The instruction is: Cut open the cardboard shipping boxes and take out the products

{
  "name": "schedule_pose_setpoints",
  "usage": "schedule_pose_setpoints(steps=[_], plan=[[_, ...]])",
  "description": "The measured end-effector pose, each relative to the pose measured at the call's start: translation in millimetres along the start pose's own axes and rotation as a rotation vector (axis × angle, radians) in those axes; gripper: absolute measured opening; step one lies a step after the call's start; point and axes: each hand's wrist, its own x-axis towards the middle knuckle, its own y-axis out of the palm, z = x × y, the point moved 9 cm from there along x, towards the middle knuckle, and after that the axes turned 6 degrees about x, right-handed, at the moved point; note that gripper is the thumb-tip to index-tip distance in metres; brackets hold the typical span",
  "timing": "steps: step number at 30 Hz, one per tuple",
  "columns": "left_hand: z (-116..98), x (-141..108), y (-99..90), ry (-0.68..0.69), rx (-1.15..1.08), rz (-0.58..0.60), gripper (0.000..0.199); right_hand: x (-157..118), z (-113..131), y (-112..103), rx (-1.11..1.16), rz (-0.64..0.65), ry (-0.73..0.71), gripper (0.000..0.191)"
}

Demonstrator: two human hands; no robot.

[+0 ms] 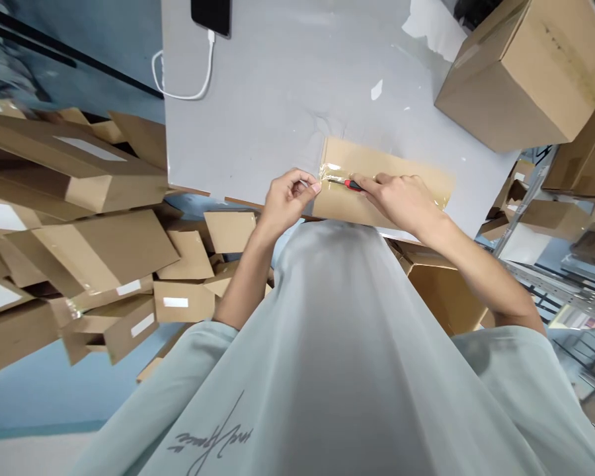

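Note:
A flat brown cardboard box (359, 206) lies at the table's near edge, with shiny clear tape across it. My right hand (401, 198) is closed around a red and black cutter (353, 186), whose tip points left onto the tape near the box's left end. At that left end my left hand (291, 197) has its thumb and forefinger pinched together at the box's edge. Whatever lies between those fingertips is too small to make out.
The grey table (258, 99) bears a black phone (212, 14) with a white cable (205, 82) at the back left. A large carton (530, 73) stands at the back right. Many cardboard boxes (109, 248) are piled on the left, and an open carton (443, 294) is below right.

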Motion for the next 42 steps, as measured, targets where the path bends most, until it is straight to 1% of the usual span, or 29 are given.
schedule_pose_setpoints(steps=[5, 9, 12, 15, 19, 21, 23, 25, 27, 30, 33, 38, 42], plan=[[0, -1, -0.9, 0.012, -0.042, 0.017, 0.014, -1, 13, -4, -0.09, 0.076, 0.037, 0.058], [-1, -1, -1.9, 0.01, -0.028, 0.027, 0.01, -5, 26, -11, -0.146, 0.122, 0.079, 0.068], [1, -3, 0.1, -0.014, -0.013, 0.023, 0.007, -13, 26, -11, -0.18, 0.163, 0.119, 0.074], [5, -2, 1.3, -0.04, 0.017, 0.0, 0.009, -28, 11, -9, -0.226, 0.188, 0.17, 0.072], [4, 3, 0.2, -0.034, 0.047, -0.002, 0.011, -60, -26, -3, -0.263, 0.204, 0.252, 0.067], [2, 6, -0.9, -0.02, 0.053, 0.011, 0.009, -72, -41, -3, -0.253, 0.172, 0.281, 0.064], [-1, 8, -2.3, -0.001, 0.06, 0.018, 0.006, -75, -46, -7, -0.223, 0.105, 0.283, 0.061], [-3, 8, -2.8, 0.014, 0.063, 0.024, 0.005, -70, -41, -10, -0.171, 0.045, 0.255, 0.058], [-2, 5, -2.0, 0.017, 0.06, 0.035, 0.005, -57, -29, -10, -0.111, 0.027, 0.199, 0.058], [1, 0, -0.3, 0.017, 0.045, 0.041, 0.006, -34, -13, -4, -0.062, 0.066, 0.125, 0.063], [3, -3, 0.4, 0.021, 0.033, 0.027, 0.006, -20, -6, 3, -0.061, 0.119, 0.091, 0.074], [4, -5, 1.4, 0.025, 0.014, 0.009, 0.005, -14, 6, -3, -0.142, 0.171, 0.098, 0.071], [7, -6, 1.7, -0.018, 0.015, 0.0, 0.004, -21, 14, -12, -0.191, 0.242, 0.133, 0.072]])
